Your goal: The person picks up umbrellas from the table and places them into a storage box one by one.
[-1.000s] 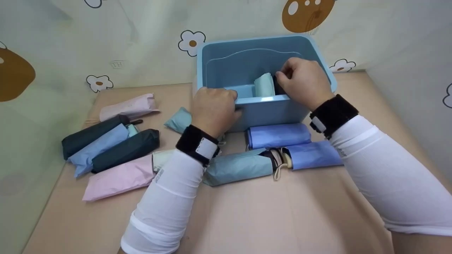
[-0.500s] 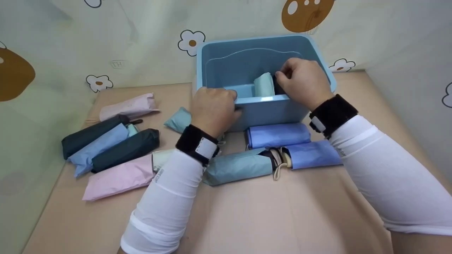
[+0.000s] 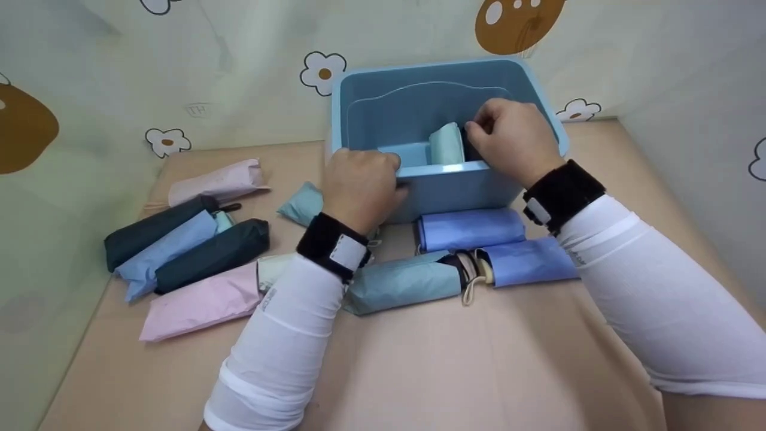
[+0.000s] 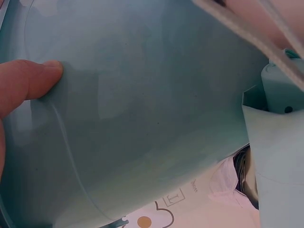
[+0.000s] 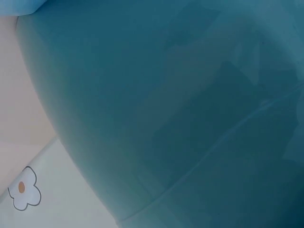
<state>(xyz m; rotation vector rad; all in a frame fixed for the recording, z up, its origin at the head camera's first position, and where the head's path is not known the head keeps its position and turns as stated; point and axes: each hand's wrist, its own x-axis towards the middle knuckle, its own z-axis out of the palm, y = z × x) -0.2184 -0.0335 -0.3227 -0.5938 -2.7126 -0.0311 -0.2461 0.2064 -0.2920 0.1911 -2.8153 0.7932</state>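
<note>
A light-blue plastic bin (image 3: pixel 455 194) stands against the back wall. My left hand (image 3: pixel 362 185) grips its front rim at the left corner; in the left wrist view the thumb (image 4: pixel 35 78) lies against the bin's outer wall. Over the right part of the front rim, my right hand (image 3: pixel 517 140) reaches inside with curled fingers, pinching at a dark bundle (image 3: pixel 471 148) of which only a sliver shows. Beside that bundle stands a mint folded umbrella (image 3: pixel 446 145). The right wrist view is filled by the bin wall (image 5: pixel 156 109), with no fingers in it.
Before the bin lie two blue folded umbrellas (image 3: pixel 473 229) and a teal umbrella (image 3: pixel 410 284) with a cord loop. Pink (image 3: pixel 203 302), dark green (image 3: pixel 215 254) and light-blue (image 3: pixel 170 254) ones are heaped at left. A patterned curtain (image 3: pixel 239 72) hangs behind.
</note>
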